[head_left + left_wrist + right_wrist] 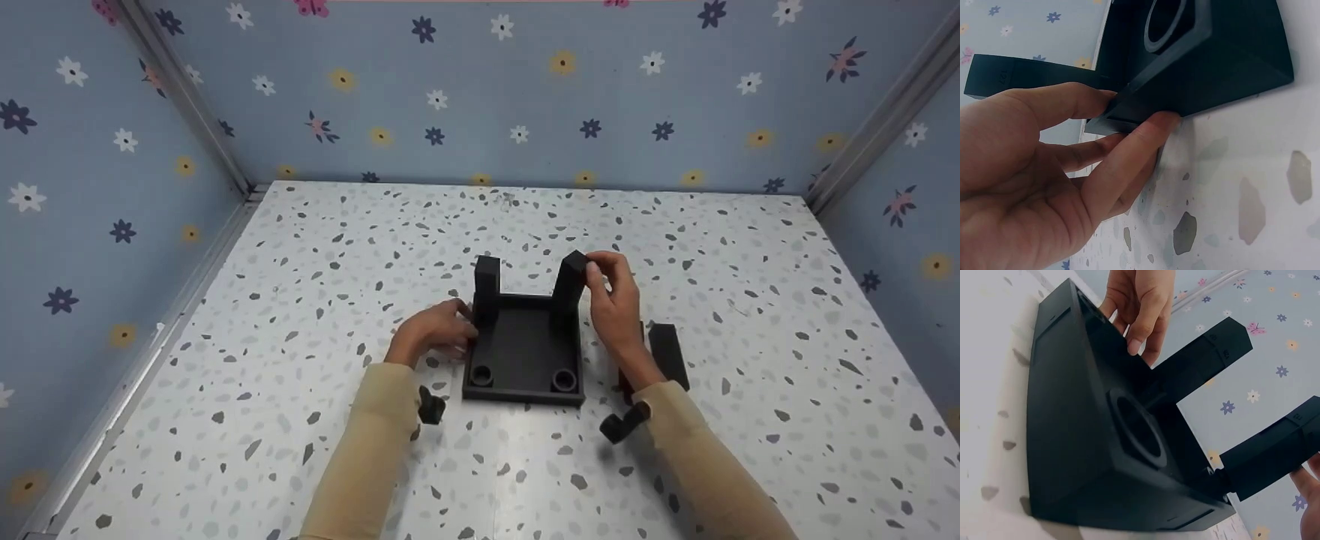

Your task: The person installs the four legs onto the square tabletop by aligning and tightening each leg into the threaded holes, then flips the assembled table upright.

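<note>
A black rimmed panel (523,398), like a small upturned tabletop, lies on the table with round sockets in its two near corners. My left hand (437,330) grips its left rim, and the left wrist view shows the fingers (1134,146) at the wall. One black block leg (487,281) stands upright at the far left corner. At the far right corner, my right hand (616,304) pinches the top of a second leg (568,289), which leans slightly right. In the right wrist view, a narrow stub (1221,481) shows between this leg and its corner.
To the right of the panel lies a loose black leg (669,356). Another dark piece beside it is partly hidden by my right wrist. Flower-patterned walls (517,90) enclose the speckled table (360,247) at the back and both sides.
</note>
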`<state>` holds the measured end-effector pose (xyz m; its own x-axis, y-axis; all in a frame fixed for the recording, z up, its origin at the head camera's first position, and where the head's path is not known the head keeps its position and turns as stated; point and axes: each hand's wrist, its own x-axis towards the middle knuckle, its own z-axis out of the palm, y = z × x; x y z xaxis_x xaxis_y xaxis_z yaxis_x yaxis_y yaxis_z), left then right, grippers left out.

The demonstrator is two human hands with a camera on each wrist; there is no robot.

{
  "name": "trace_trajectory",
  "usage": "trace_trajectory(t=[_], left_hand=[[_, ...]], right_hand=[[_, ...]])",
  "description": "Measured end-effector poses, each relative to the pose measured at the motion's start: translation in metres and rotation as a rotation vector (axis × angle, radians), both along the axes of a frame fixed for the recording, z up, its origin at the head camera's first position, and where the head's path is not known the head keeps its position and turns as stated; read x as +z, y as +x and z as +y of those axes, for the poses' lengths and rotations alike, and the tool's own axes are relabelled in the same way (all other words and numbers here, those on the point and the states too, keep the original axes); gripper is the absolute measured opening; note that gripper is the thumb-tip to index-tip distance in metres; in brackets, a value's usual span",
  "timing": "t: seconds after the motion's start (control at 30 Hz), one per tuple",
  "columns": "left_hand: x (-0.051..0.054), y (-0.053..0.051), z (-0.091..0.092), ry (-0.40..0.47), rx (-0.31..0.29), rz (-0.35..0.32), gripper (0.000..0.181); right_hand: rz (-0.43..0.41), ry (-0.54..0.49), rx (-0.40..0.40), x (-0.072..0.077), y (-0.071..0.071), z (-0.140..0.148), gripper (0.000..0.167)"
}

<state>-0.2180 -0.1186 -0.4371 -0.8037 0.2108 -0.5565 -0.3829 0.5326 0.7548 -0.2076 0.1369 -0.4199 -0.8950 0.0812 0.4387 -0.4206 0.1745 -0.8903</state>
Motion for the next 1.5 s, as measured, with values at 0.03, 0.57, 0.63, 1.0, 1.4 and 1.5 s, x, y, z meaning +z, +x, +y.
trace_trajectory(t=[0.03,0.57,0.63,1.0,1.4,1.5], left_hand=[[0.000,0.000,0.000,0.005,0.005,-0.001,0.047],[-0.001,0.000,0.000,0.001,-0.010,0.000,0.046],[-0.001,0.000,0.000,0.003,-0.007,-0.005,0.046],[-0.003,-0.001,-0.001,-0.053,-0.042,0.033,0.047],[-0.002,-0.002,0.000,-0.039,-0.035,0.023,0.047],[-0.002,-0.002,0.000,-0.044,-0.036,0.021,0.048]], right_hand=[[0.001,0.010,-0.010,0.001,0.000,-0.001,0.025],[-0.217,-0.164,0.262,-0.012,-0.026,0.013,0.038],[-0.229,-0.193,0.314,-0.013,-0.027,0.014,0.039],[-0.253,-0.284,0.332,-0.012,-0.028,0.015,0.036],[-0.256,-0.177,0.175,-0.009,-0.024,0.012,0.035],[-0.249,-0.140,0.151,-0.009,-0.023,0.011,0.034]])
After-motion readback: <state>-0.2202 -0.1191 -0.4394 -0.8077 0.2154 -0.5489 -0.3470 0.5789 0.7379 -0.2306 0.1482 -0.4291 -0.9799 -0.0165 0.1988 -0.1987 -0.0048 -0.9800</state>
